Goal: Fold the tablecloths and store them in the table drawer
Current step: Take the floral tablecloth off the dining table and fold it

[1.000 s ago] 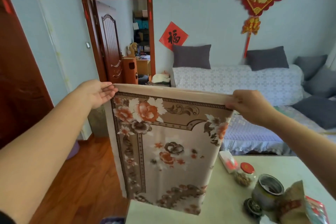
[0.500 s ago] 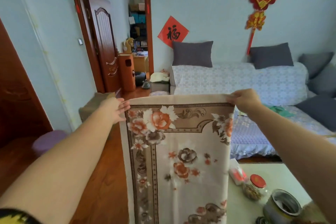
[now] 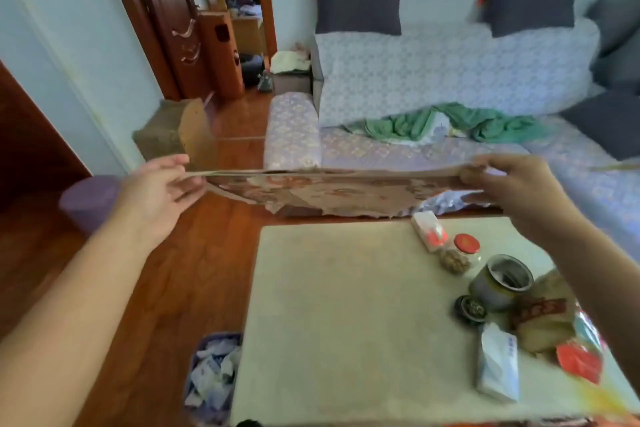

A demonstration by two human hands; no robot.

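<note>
A floral tablecloth [image 3: 332, 189] is shown stretched between two hands above the far edge of the table [image 3: 346, 305]. The left hand [image 3: 157, 191] is pinched on one end of the upper edge, thumb over fingers; the right hand [image 3: 509, 184] is curled round the opposite end. Between the two grips the cloth is seen almost edge-on, nearly level, with its free part trailing away from the grips towards the sofa [image 3: 450, 80]. A second earlier the same cloth was hung upright from the same two grips, its printed face turned to the camera; it has since been swung up and outward, and the hands have been lowered. This is judged to be a flick by which the panel is flattened or laid down for a further fold. To the right of the grips, beneath the right forearm, a red-lidded jar [image 3: 460, 253] and an open tin [image 3: 502, 282] are seen. No drawer is visible.
</note>
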